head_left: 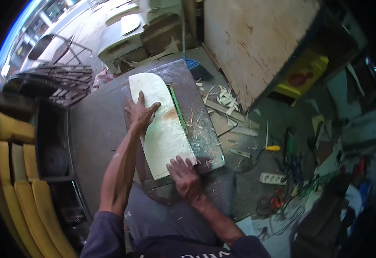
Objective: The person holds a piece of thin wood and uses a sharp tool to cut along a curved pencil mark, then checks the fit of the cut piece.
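Note:
A pale plywood panel (164, 133) with a rounded far end lies flat on a dark, scuffed low worktable (196, 116) in front of me. My left hand (140, 112) rests on the panel's left side, thumb and fingers spread. A small dark spot shows beside that thumb; I cannot make out what it is. At the panel's near right corner, my right hand (183, 175) lies with its fingers stretched flat over the edge. Along the panel's right edge shows a narrow green strip (177, 107), partly covered. Faint curved lines run across the panel near my right hand.
Wood shavings (227, 99) and offcuts litter the floor right of the table. Farther right lie a yellow-handled tool (273, 148), a white power strip (274, 178) and tangled cords. A blue broom (192, 64) stands beyond. Yellow cushions (24, 198) and folded chairs (50, 81) are at left.

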`<state>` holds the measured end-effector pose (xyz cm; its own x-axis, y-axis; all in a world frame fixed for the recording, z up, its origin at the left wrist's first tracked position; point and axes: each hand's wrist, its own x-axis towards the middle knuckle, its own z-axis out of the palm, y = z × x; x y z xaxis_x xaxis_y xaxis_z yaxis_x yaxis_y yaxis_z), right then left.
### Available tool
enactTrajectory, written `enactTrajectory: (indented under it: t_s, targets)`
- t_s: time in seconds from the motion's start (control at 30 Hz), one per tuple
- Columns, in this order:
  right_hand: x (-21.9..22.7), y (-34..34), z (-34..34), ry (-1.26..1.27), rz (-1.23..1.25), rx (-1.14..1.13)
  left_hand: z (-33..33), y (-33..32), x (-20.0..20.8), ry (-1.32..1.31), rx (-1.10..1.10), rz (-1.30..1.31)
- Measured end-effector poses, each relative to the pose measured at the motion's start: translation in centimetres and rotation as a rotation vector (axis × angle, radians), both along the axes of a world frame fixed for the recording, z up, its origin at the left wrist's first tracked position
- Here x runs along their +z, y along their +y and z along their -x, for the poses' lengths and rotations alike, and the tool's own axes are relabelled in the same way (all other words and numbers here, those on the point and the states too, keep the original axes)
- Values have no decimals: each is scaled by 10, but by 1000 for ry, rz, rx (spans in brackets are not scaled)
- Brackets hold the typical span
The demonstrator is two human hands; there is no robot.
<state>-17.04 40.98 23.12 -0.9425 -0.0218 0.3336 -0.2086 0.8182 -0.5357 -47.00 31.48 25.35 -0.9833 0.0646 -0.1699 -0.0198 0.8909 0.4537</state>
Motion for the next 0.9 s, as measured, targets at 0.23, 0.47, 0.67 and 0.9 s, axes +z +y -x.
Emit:
enactTrajectory:
  t_s: [0.23, 0.47, 0.67, 0.9]
  targets:
    - [-16, 2, -6, 0, 56, 59, -10, 7, 5, -11, 19, -21]
    - [-14, 4, -3, 3, 86, 47, -11, 6, 3, 17, 29, -64]
    - [-17, 5, -1, -7, 101, 45, -8, 5, -1, 20, 30, -77]
    - [-16, 7, 4, -26, 119, 65, -1, 2, -4, 37, 29, -73]
